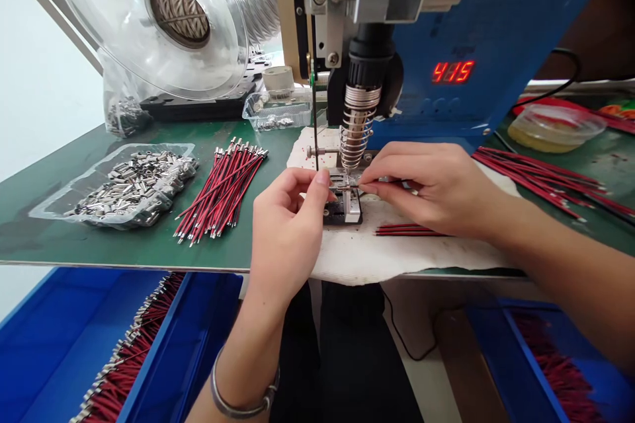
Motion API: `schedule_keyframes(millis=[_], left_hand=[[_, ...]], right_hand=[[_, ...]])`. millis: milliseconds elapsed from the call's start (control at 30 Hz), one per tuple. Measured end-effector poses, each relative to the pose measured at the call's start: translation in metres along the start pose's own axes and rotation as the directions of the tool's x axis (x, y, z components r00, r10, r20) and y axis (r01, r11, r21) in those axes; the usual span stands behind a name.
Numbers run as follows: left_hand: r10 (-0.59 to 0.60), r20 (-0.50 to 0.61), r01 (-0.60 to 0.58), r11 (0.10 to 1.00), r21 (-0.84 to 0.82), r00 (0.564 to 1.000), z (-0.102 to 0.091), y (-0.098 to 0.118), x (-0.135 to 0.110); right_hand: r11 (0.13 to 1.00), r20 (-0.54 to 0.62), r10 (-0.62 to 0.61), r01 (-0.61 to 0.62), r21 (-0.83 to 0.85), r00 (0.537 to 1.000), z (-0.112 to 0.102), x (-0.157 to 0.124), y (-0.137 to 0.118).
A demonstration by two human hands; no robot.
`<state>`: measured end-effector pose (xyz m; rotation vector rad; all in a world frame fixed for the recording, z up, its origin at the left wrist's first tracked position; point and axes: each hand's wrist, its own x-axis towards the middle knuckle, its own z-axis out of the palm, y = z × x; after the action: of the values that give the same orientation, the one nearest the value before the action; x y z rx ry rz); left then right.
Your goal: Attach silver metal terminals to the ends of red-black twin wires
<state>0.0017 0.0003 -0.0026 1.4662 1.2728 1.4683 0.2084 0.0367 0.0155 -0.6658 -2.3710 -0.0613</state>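
Observation:
Both my hands meet at a small metal jig [353,206] under the soldering iron [358,122] with its wire spring guard. My right hand [426,182] pinches a thin red-and-black wire, its end pointing left over the jig. My left hand [292,218] is closed, thumb and forefinger pressed together at the jig's left side; whatever lies between them is too small to make out. A thin solder feed tube [314,125] comes down just beside the left fingertips. Below my right hand, a few red-and-black wires [409,230] lie on a white cloth [357,258].
On the left stand a clear tray of metal caps [133,188] and a pile of capped wires [223,192]. More wires [540,178] lie at the right. Behind are a blue machine [446,106] reading 415 and a clear fume hood [119,20]. Blue bins [163,350] sit below the table.

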Motion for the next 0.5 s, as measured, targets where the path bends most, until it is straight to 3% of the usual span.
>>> schedule_keyframes(millis=[500], left_hand=[[-0.002, 0.009, 0.002, 1.000, 0.017, 1.000, -0.0004, 0.0001, -0.0008]], right_hand=[[0.999, 0.020, 0.026, -0.027, 0.030, 0.999, 0.0004, 0.0007, -0.0013]])
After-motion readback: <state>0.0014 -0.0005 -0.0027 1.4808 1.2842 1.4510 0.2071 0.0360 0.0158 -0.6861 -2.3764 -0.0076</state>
